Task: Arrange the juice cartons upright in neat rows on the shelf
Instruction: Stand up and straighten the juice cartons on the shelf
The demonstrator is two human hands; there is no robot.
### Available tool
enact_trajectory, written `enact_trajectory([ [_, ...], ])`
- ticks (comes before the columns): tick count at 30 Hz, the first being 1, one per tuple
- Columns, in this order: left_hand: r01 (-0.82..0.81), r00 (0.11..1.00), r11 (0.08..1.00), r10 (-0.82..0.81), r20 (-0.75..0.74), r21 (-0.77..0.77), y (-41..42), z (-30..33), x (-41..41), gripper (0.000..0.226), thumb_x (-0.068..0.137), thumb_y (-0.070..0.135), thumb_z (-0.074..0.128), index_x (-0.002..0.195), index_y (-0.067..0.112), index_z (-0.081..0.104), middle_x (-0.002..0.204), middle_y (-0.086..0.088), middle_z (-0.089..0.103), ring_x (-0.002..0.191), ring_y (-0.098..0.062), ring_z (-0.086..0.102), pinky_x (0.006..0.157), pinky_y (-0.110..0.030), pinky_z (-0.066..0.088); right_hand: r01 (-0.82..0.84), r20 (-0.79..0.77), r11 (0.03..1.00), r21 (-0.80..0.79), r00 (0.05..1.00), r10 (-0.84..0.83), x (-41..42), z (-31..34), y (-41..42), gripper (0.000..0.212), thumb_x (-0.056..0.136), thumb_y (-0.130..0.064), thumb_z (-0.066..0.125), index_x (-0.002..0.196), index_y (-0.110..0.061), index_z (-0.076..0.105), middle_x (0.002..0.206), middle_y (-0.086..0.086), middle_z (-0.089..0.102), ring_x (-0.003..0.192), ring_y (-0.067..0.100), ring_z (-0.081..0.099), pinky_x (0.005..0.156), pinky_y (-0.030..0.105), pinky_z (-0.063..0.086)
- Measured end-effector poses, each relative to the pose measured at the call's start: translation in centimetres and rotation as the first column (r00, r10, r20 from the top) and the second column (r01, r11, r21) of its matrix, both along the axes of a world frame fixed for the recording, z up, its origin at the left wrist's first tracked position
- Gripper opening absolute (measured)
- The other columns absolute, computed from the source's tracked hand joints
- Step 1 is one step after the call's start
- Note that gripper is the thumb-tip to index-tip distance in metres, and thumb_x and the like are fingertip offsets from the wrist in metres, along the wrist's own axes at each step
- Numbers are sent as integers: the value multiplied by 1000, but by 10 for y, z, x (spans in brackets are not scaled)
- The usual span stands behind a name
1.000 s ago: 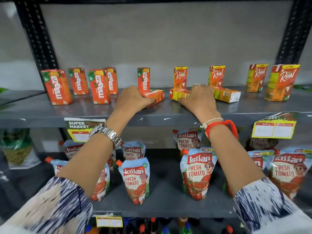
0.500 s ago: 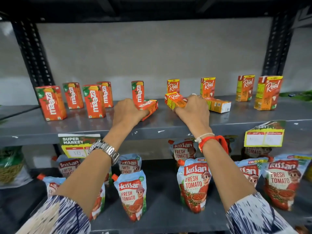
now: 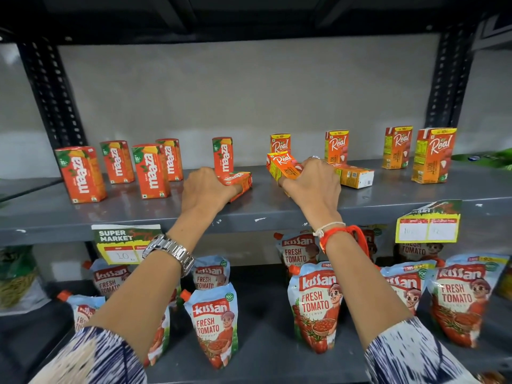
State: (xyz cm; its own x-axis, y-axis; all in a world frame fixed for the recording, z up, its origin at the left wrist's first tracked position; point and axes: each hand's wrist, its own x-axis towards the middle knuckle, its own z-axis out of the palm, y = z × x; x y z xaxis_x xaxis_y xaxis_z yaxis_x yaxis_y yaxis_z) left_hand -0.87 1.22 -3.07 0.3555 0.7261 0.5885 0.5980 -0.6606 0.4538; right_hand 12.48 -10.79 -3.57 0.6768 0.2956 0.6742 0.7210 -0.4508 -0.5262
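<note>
On the grey shelf (image 3: pixel 277 209) my left hand (image 3: pixel 206 188) grips an orange Maaza carton (image 3: pixel 238 182) that lies on its side. My right hand (image 3: pixel 313 180) holds a Real carton (image 3: pixel 282 167) tilted up off the shelf, its top raised to the left. Several Maaza cartons (image 3: pixel 151 170) stand upright at the left, one more (image 3: pixel 223 157) just behind my left hand. Upright Real cartons stand behind (image 3: pixel 280 143), (image 3: pixel 336 146) and at the right (image 3: pixel 433 155). Another Real carton (image 3: pixel 354 177) lies flat just right of my right hand.
Black slotted uprights (image 3: pixel 52 98) frame the shelf at both sides. Price tags (image 3: pixel 428 224) hang from its front edge. The lower shelf holds several Kissan tomato ketchup pouches (image 3: pixel 317 306). A bag of green goods (image 3: pixel 16 275) sits at the far left.
My right hand has tipped the lying Real carton up from flat to tilted. My left hand has kept its hold on the lying Maaza carton. The camera has tilted upward.
</note>
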Motion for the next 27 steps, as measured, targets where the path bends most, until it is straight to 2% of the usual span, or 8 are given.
enact_trajectory([
  [3, -86, 992, 993, 94, -87, 83, -6, -1, -3, 64, 67, 67, 62, 96, 9, 63, 98, -10, 68, 94, -29, 62, 82, -36, 41, 4, 11, 999, 34, 1000, -5, 0, -1, 0, 43, 71, -46, 71, 92, -10, 64, 95, 9, 68, 90, 28, 65, 67, 32, 47],
  [6, -133, 969, 967, 173, -177, 217, -13, -5, -10, 86, 66, 79, 48, 123, 15, 51, 116, -8, 64, 112, -31, 56, 100, -45, 31, -1, 8, 998, 67, 1000, 0, 2, -1, -1, 43, 71, -48, 71, 92, -11, 65, 93, 7, 68, 88, 26, 65, 68, 31, 48],
  [9, -96, 969, 959, 151, -194, 265, -14, -11, -23, 95, 73, 81, 34, 141, 15, 32, 142, -9, 46, 132, -28, 41, 113, -53, 12, -3, 10, 996, 84, 1000, 2, 2, -1, -2, 45, 70, -50, 71, 93, -11, 65, 93, 7, 69, 88, 26, 66, 67, 29, 46],
  [13, -42, 983, 949, 95, -156, 312, -12, -28, -42, 84, 83, 70, 19, 147, 15, 23, 156, -5, 22, 145, -22, 18, 114, -52, -2, -10, 14, 995, 100, 1000, 9, -1, -1, -3, 50, 70, -52, 72, 99, -12, 64, 98, 6, 69, 92, 25, 66, 70, 30, 48],
  [18, -26, 978, 895, 114, -172, 445, -17, -51, -55, 73, 90, 59, 17, 145, 14, 31, 153, -4, 31, 144, -20, 21, 115, -40, -13, -37, -13, 978, 205, 999, 40, -17, -1, -5, 60, 63, -49, 77, 109, -14, 60, 106, 5, 67, 97, 24, 65, 77, 33, 52],
  [21, -24, 982, 888, 107, -156, 459, -19, -55, -53, 67, 92, 54, 21, 140, 11, 42, 147, -5, 41, 140, -23, 29, 116, -37, -11, -30, -7, 954, 298, 999, 34, -26, -2, -5, 58, 60, -42, 79, 107, -16, 57, 104, 3, 66, 96, 24, 64, 78, 33, 50],
  [27, -43, 995, 870, 80, -56, 491, -16, -60, -50, 68, 94, 54, 18, 140, 10, 41, 147, -4, 39, 139, -21, 32, 118, -38, 0, -13, 79, 873, 487, 996, -29, -42, -7, -2, 56, 59, -42, 80, 101, -16, 54, 97, 0, 63, 84, 19, 63, 64, 22, 39],
])
